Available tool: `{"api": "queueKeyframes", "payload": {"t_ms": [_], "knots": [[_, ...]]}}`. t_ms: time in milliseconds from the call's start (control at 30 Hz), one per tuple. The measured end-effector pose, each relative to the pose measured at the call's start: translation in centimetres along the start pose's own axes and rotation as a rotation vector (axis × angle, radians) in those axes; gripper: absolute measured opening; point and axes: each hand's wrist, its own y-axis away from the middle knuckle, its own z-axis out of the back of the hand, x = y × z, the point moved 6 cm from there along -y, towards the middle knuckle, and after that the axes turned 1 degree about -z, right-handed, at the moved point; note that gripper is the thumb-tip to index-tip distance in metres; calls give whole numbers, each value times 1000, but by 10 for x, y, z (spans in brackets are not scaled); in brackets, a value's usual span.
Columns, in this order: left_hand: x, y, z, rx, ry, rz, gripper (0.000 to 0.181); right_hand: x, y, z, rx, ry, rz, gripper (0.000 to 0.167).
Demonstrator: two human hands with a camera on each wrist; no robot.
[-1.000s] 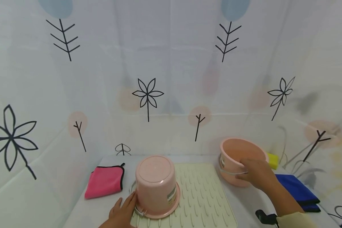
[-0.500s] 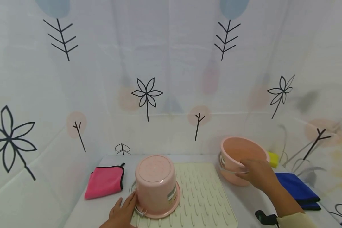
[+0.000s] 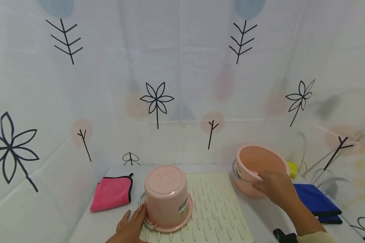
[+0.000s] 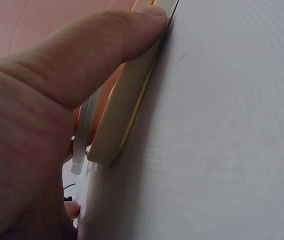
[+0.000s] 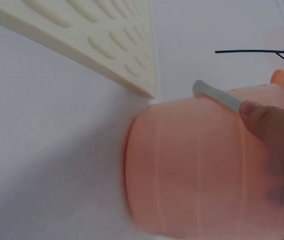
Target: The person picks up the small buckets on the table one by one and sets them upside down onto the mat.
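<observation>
An upside-down pink bucket [image 3: 166, 189] stands on the left part of a cream ridged drying mat [image 3: 214, 202]. My left hand [image 3: 130, 224] lies beside it, its spread fingers touching the bucket's lower left side. In the left wrist view, the left thumb [image 4: 112, 37] rests on the mat's edge. Right of the mat, a second pink bucket [image 3: 246, 173] stands upright on the white table. My right hand [image 3: 275, 189] grips its near rim, thumb outside, fingers inside. In the right wrist view, the thumb also touches the bucket's pale handle [image 5: 217, 95]; the fingers show dimly through the wall.
A folded pink cloth [image 3: 112, 194] with black edging lies on the table at left. At right are a folded blue cloth [image 3: 316, 200] and a yellow block [image 3: 292, 169] behind the upright bucket. A patterned white curtain [image 3: 182, 67] hangs behind.
The upright bucket has shifted very slightly to the right, with my right hand on its rim. My left hand and the upside-down bucket stay in place.
</observation>
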Motion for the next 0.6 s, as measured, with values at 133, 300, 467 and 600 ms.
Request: {"api": "queueKeyframes", "payload": {"t_ms": [133, 300, 467, 600], "knots": [[2, -1, 0, -1, 2, 4, 150, 0, 7, 2, -48, -8, 6, 39], [5, -2, -2, 7, -1, 2, 149, 4, 18, 5, -147, -41, 43, 48], [7, -3, -2, 7, -14, 8, 150, 6, 28, 7, -168, -71, 14, 52], [7, -3, 0, 11, -24, 20, 149, 8, 33, 9, -167, -97, -26, 53]]}}
